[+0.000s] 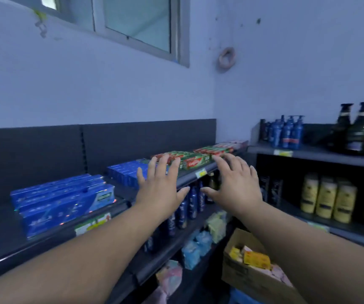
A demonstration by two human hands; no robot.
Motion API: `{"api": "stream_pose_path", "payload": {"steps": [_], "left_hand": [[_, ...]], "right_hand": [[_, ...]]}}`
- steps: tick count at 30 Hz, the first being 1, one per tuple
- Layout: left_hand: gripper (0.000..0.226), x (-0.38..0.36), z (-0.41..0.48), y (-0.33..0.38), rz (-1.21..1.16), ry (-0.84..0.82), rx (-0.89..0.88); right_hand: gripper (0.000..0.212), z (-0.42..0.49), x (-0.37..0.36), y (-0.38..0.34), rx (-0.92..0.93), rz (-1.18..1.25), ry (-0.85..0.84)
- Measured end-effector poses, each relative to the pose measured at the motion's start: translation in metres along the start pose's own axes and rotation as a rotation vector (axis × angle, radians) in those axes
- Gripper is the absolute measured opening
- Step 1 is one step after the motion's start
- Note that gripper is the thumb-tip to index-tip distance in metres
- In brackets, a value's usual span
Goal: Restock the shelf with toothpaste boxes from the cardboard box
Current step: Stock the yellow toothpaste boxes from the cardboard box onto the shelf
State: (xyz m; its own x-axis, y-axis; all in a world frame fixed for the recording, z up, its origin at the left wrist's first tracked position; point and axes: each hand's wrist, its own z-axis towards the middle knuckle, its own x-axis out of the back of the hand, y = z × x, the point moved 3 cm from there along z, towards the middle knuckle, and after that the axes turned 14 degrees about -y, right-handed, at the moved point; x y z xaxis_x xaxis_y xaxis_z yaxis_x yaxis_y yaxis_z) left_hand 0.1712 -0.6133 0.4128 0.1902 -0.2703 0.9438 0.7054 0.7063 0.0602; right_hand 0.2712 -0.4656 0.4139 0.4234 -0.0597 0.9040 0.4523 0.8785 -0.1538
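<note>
Red-and-green toothpaste boxes (195,161) lie in rows on the top shelf (190,175). My left hand (161,187) and my right hand (236,183) are both stretched out flat, fingers spread, fingertips at the front of those boxes. Neither hand holds anything. Blue toothpaste boxes (62,200) are stacked further left on the same shelf, with another blue group (124,173) beside them. The cardboard box (249,273) stands low at the right, open, with yellow and pink packs inside.
Blue bottles (190,205) line the shelf below my hands, with packets under them. A second shelf unit at the right carries blue pump bottles (286,133), dark bottles (356,130) and yellow bottles (328,198). A window sits in the wall above.
</note>
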Motion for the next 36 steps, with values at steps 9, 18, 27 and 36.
{"api": "stream_pose_path", "payload": {"steps": [9, 18, 27, 36], "left_hand": [[0.075, -0.06, 0.047, 0.171, -0.033, -0.12, -0.245], [0.075, -0.126, 0.112, 0.249, -0.083, -0.186, -0.386], [0.075, -0.224, 0.244, 0.28, -0.13, -0.239, -0.482], [0.076, -0.328, 0.39, 0.28, -0.109, -0.345, -0.527]], "right_hand": [[0.088, -0.038, 0.014, 0.18, -0.257, -0.049, -0.032], [0.087, -0.026, -0.023, 0.273, -0.419, -0.086, -0.076], [0.086, 0.073, -0.104, 0.341, -0.506, -0.128, -0.155], [0.087, 0.195, -0.203, 0.399, -0.565, -0.118, -0.276]]}}
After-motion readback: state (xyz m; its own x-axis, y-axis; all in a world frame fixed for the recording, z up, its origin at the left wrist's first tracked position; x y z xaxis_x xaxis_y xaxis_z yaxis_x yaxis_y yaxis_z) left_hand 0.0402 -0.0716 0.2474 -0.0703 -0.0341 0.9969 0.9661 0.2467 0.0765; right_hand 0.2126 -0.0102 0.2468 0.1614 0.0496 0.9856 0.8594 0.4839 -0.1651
